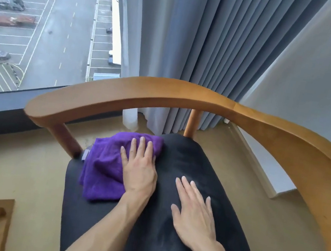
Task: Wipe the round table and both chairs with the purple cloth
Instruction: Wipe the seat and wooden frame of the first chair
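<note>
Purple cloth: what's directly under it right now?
The purple cloth lies on the chair's black seat cushion, at its far left corner, pressed flat by the left hand. The cushion surface beneath the cloth is covered, so its condition cannot be seen.

— What is the person wearing on the arms?

— Nothing that shows. Both forearms come in bare from the lower edge, with no sleeve or cuff in sight.

— Any watch, bracelet or ring?

— None visible on either wrist or on the fingers. The left hand (139,170) and the right hand (194,213) are both ungloved.

— And the nails?

— Short and plain, pale at the tips, no coloured polish as far as can be told.

— Anything else of the body in view?

— Only the two forearms and hands.
</note>
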A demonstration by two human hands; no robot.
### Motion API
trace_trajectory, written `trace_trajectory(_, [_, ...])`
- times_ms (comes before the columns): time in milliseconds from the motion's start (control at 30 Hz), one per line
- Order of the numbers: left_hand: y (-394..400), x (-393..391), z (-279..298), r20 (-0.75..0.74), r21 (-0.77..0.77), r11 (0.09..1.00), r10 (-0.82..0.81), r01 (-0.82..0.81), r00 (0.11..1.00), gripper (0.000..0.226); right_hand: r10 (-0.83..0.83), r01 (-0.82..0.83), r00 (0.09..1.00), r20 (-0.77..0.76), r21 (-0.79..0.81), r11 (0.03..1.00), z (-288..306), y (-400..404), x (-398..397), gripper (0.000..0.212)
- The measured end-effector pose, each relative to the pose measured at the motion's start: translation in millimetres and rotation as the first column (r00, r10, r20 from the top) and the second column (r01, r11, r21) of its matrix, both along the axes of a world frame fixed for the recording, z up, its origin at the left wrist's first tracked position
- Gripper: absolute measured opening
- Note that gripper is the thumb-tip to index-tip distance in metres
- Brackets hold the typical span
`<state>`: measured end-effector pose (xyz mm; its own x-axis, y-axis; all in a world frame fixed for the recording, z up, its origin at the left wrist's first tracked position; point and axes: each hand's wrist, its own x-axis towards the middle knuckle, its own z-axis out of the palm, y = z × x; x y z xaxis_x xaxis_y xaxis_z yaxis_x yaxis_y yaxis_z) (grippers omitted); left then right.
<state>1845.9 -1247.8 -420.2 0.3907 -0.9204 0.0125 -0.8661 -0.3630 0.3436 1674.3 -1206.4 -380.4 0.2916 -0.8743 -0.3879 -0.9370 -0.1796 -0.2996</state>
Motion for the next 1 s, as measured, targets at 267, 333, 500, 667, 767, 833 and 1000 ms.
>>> trace_trajectory(267, [6.0, -31.5, -2.5, 0.081, 0.039, 0.809, -0.588, 0.587, 0.805, 0.056, -0.360, 0.363, 0.932, 0.052, -0.068, 0.929, 12.9, -6.2, -21.1, 0.058])
trace_trajectory(333, [5.4, -15.0, -0.8, 0.127, 0.062, 0.834, -0.552, 0.549, 0.824, 0.063, -0.344, 0.343, 0.939, -0.002, -0.059, 0.937, 11.9, -5.9, -25.9, 0.058])
trace_trajectory(500, [-13.2, -2.3, 5.9, 0.081, 0.128, 0.947, -0.306, 0.295, 0.948, 0.064, -0.343, 0.344, 0.938, 0.042, -0.001, 0.939, 12.6, -13.0, -36.7, 0.055])
trace_trajectory(667, [-40.4, -70.3, 10.2, -0.040, 0.052, 0.987, -0.148, 0.150, 0.988, 0.048, -0.350, 0.336, 0.916, 0.198, 0.099, 0.936, 22.6, -23.0, -54.2, 0.050])
trace_trajectory(767, [-43.9, -108.5, 5.4, 0.000, 0.034, 0.920, -0.390, 0.390, 0.921, 0.041, -0.416, 0.405, 0.867, 0.276, 0.097, 0.909, 28.4, -33.7, -68.6, 0.048])
trace_trajectory(833, [-38.5, -113.3, 3.0, 0.048, 0.052, 0.828, -0.560, 0.558, 0.827, 0.039, -0.410, 0.408, 0.872, 0.268, 0.065, 0.911, 30.6, -39.8, -74.4, 0.049])
trace_trajectory(1000, [-43.6, -63.3, 9.5, 0.099, 0.135, 0.585, -0.811, 0.800, 0.576, 0.054, -0.314, 0.311, 0.939, 0.143, 0.045, 0.949, 23.2, -49.6, -63.9, 0.054])
